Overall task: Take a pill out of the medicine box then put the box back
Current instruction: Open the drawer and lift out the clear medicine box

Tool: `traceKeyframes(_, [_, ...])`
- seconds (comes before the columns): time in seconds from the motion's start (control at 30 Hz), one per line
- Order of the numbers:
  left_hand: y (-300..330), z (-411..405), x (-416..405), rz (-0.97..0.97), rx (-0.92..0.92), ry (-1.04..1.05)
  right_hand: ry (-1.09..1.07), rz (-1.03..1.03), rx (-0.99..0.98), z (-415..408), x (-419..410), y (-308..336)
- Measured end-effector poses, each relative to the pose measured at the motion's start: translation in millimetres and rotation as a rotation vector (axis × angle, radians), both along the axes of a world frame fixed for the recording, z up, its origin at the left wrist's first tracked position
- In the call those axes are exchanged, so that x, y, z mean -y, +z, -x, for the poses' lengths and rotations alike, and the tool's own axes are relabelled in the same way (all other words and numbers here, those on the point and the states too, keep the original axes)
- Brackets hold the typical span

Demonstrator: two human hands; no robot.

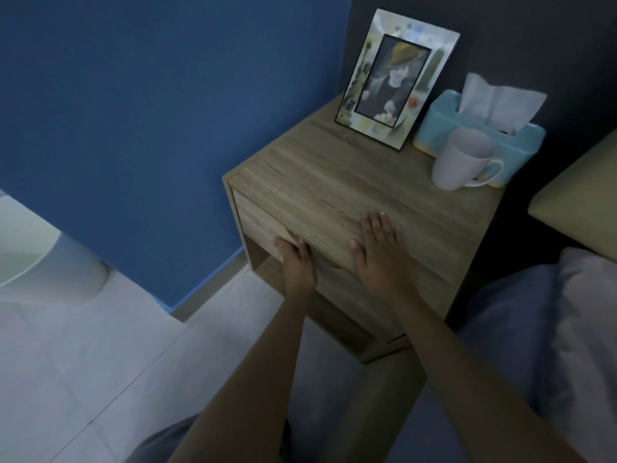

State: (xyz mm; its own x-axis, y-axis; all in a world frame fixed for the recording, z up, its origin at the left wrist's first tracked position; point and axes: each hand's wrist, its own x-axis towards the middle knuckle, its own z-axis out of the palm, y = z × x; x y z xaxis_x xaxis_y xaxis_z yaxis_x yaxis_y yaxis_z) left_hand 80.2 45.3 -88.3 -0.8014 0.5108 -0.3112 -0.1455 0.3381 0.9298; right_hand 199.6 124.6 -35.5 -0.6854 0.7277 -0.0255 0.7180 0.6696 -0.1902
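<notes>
Here the left hand (295, 259) curls its fingers over the front of the wooden drawer (267, 222) in the bedside table (350, 175); the right hand (375, 248) lies flat and spread on the table top; the medicine box cannot be seen; at the back stand a picture frame (397, 80), a blue tissue box (480, 135) and a white mug (462, 160) just in front of it.

Head view, downward over nightstand (350, 182)

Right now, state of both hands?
Left hand: fingers curled on the drawer front's lower edge, holding nothing loose.
Right hand: open, flat on the nightstand top, empty.
</notes>
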Motion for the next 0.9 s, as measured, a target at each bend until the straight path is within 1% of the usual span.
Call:
traceKeyframes(0.17, [2, -1, -3, 0.007, -0.014, 0.018, 0.002, 0.014, 0.004, 1, -1, 0])
traceKeyframes(0.3, [2, -6, 7, -0.048, -0.013, 0.061, 0.003, 0.007, 0.012, 0, -1, -2])
traceKeyframes(0.43, [-4, -7, 31, -0.053, 0.038, 0.084, 0.004, -0.006, 0.013, 0, -2, -2])
traceKeyframes(0.57, [-9, -10, 59, -0.095, 0.027, 0.127, 0.004, -0.007, 0.03, 1, -3, -1])
traceKeyframes(0.7, [-11, -12, 83, -0.117, 0.055, 0.193, 0.009, -0.009, 0.036, 1, -2, 1])
traceKeyframes(0.9, [-13, -14, 115, -0.105, 0.008, 0.228, 0.002, -0.012, 0.036, 1, -2, 2])
